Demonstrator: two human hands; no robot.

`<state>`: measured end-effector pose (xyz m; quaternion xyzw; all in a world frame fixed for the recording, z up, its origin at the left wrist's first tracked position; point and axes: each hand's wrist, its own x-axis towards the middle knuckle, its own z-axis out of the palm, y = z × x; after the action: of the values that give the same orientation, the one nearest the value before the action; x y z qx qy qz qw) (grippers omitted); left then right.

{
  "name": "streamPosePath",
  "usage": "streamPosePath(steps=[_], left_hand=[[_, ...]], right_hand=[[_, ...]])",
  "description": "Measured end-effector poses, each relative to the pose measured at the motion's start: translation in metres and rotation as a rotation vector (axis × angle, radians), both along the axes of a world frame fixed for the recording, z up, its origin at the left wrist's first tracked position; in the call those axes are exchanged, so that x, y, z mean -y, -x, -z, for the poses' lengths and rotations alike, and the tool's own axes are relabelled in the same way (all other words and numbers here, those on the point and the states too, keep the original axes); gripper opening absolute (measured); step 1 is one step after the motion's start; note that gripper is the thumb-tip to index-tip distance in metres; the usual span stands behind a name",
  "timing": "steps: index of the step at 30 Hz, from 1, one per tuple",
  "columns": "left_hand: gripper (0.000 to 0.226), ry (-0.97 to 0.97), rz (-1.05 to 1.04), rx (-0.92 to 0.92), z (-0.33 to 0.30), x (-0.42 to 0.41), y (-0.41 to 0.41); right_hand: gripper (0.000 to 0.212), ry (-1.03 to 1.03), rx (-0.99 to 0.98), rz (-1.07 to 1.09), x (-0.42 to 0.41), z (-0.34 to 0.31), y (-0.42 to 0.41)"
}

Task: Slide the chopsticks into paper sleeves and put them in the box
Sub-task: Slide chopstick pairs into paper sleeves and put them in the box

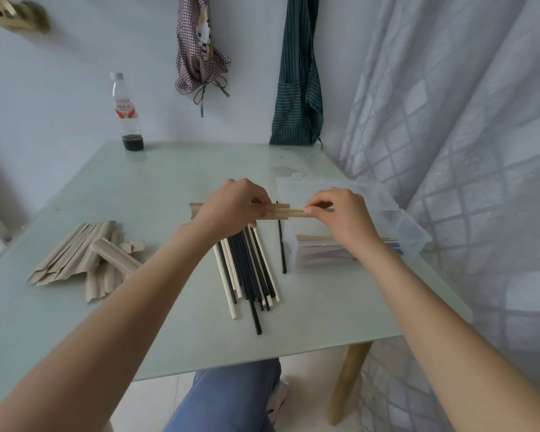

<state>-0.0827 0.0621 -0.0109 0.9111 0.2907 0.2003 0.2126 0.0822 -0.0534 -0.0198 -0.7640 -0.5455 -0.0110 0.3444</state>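
My left hand (231,207) grips a brown paper sleeve (197,210) held level above the table. My right hand (337,213) pinches a pair of light wooden chopsticks (295,211) whose left ends sit inside the sleeve's mouth. Under my hands lies a loose bundle of black and cream chopsticks (250,269), with one black chopstick (282,244) apart to the right. A heap of empty paper sleeves (85,257) lies at the left. The clear plastic box (412,226) stands open at the right with sleeved chopsticks inside.
A plastic bottle (127,113) with dark liquid at its bottom stands at the table's far left edge (200,143). Two aprons hang on the wall behind. A curtain (465,135) hangs close along the table's right side. My knee shows below the near edge.
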Motion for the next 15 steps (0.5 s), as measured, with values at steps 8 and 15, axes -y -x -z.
streamPosePath(steps=[8, 15], left_hand=[[0.02, -0.021, 0.067, -0.117, 0.0, 0.022, -0.085], [0.015, 0.082, 0.127, -0.19, 0.022, 0.04, -0.158]], right_hand=[[0.013, 0.115, 0.062, 0.093, 0.017, 0.009, -0.055], [0.021, 0.367, 0.049, 0.205, 0.028, 0.022, -0.097]])
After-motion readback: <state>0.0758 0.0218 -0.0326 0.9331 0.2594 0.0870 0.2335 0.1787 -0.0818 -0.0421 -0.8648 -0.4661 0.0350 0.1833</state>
